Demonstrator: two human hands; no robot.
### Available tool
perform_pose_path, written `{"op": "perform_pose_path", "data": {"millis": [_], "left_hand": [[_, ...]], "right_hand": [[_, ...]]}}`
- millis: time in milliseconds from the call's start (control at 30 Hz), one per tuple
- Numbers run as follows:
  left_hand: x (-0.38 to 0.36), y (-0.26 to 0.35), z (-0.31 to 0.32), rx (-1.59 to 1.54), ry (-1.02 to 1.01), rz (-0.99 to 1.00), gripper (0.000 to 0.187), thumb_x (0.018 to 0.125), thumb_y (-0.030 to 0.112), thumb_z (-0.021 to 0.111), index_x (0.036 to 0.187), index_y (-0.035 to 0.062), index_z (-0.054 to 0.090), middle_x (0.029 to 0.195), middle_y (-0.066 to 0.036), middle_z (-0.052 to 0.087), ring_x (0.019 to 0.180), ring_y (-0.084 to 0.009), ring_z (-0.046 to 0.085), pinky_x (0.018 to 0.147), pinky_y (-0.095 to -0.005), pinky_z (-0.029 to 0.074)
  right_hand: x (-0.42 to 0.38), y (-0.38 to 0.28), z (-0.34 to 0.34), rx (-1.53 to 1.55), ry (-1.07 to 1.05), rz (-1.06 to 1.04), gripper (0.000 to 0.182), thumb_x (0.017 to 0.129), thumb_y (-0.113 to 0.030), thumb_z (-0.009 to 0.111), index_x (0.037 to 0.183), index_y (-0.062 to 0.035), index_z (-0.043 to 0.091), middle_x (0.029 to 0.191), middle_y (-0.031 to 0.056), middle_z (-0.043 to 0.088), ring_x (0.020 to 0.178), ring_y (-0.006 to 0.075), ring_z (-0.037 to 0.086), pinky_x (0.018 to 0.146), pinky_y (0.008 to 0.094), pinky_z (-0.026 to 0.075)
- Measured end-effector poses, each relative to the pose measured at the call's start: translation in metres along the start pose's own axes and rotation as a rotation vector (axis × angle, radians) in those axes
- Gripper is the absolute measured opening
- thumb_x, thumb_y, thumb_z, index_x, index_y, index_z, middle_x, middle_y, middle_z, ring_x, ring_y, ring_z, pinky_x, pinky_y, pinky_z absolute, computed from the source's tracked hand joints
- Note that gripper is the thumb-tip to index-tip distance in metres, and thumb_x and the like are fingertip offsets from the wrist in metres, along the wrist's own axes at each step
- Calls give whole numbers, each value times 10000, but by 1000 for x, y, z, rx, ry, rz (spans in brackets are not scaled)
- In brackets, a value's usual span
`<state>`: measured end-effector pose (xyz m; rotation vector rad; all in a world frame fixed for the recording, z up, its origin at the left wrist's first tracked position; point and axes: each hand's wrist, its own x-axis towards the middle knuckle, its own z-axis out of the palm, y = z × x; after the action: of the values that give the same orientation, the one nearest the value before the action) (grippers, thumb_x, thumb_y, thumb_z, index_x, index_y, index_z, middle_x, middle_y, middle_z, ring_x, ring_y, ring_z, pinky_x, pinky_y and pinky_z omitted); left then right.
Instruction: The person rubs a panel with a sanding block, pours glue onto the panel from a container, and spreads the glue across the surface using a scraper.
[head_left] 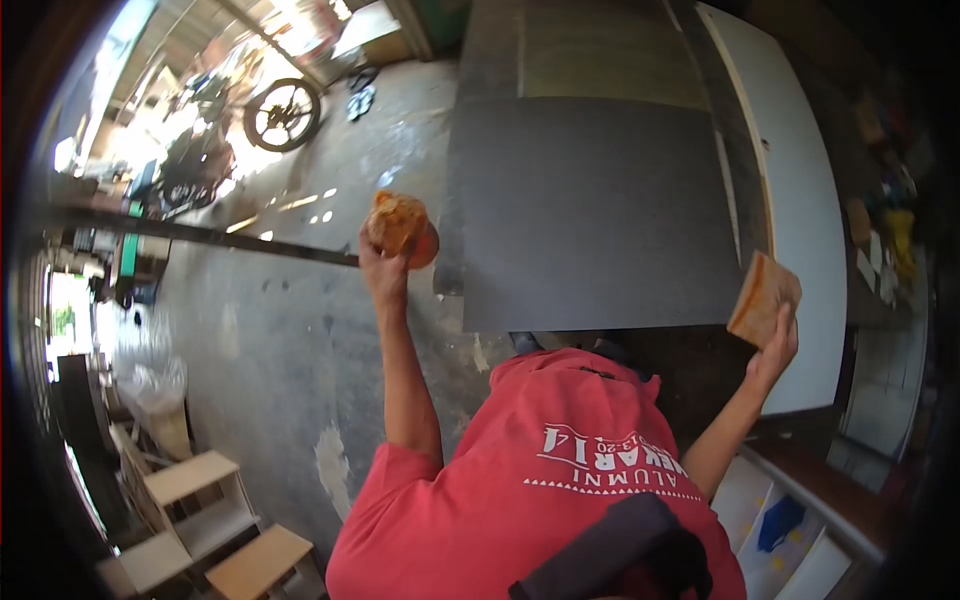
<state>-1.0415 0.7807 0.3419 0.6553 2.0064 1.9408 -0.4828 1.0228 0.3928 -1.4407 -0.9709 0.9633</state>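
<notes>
My left hand (385,262) is raised over the concrete floor, left of the dark sheet. Its fingers are closed around a lumpy orange-brown container (397,218) with a rounded reddish side; its contents are not clear. On the other side, my right hand (778,340) grips a flat, tan rectangular piece (762,298) with an orange-brown edge, held up in front of the white panel. Between the hands lies a large dark grey sheet (590,210), its near edge close to my body. Neither hand touches the sheet.
A long white panel (805,200) stretches along the right. Small wooden shelf units (200,480) stand at lower left. A dark bar (250,243) crosses the left side. Farther back are a wheel (283,115) and sandals (361,102). A white open box (745,495) sits at lower right.
</notes>
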Motion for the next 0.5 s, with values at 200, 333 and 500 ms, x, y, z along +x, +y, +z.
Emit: {"op": "perform_pose_path", "data": {"millis": [200, 333, 500], "left_hand": [[-4, -85, 5, -116, -1, 5, 770, 871, 102, 835, 1509, 48, 407, 1421, -98, 558, 1288, -225, 578, 1090, -375, 493], [-13, -95, 18, -194, -140, -6, 847, 862, 114, 842, 1547, 61, 347, 1447, -99, 536, 1313, -228, 557, 1092, -375, 487], [-30, -67, 9, -11, -140, 34, 974, 802, 109, 862, 1583, 63, 282, 1474, -141, 504, 1387, -260, 489, 1187, -374, 356]], "right_hand": [[-15, 18, 10, 180, -121, 162, 518, 1030, -330, 626, 1384, 44, 581, 1326, 144, 643, 1231, 256, 614, 1074, 383, 475], [-62, -31, 74, 44, -292, 83, 457, 1018, -340, 639, 1291, 26, 657, 1244, 108, 682, 1170, 191, 622, 1044, 331, 452], [-88, -47, 121, 344, -599, 152, 273, 1036, -241, 650, 1179, -9, 672, 1127, 49, 714, 1018, 103, 653, 907, 260, 506]]}}
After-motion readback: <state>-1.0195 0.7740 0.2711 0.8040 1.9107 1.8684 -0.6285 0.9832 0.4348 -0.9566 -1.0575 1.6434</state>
